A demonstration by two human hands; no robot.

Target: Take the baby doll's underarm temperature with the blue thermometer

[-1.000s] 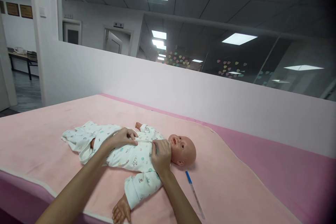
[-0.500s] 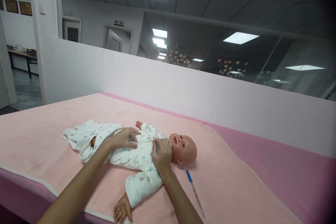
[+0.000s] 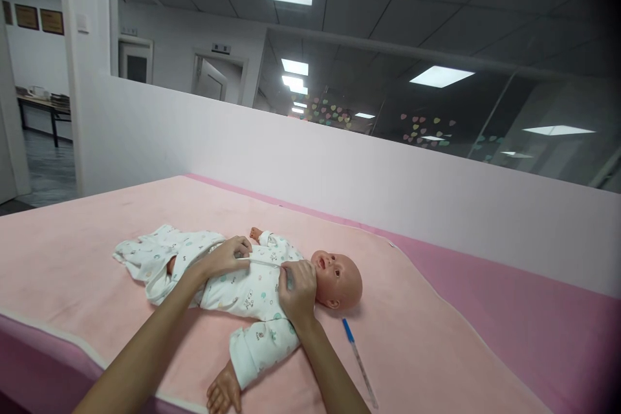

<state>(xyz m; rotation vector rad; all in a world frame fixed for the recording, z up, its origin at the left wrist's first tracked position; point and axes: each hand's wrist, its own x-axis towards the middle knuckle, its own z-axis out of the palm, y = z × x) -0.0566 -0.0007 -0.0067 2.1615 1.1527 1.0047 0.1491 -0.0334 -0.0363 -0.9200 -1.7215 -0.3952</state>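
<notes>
A baby doll (image 3: 338,279) lies on its back on the pink bed cover, its head to the right. It wears a white printed baby outfit (image 3: 233,291) with a front edge running along the chest. My left hand (image 3: 227,257) is closed on that edge at the belly, thumb and fingers pinched together. Near the doll's neck my right hand (image 3: 297,288) pinches the same edge, which is drawn straight between both hands. The doll's near arm in its sleeve (image 3: 262,344) stretches toward me; part of a leg shows through a gap in the cloth.
A blue-capped pen (image 3: 356,357) lies on the pink cover (image 3: 427,349) beside the doll's head. Behind the bed runs a low white wall (image 3: 310,168) with glass above it. The bed's front edge (image 3: 53,349) is close to me at lower left.
My left hand's fingers have closed from a looser, spread pose into a pinch on the outfit's edge. My right hand keeps its pinch near the neck. The view has shifted slightly.
</notes>
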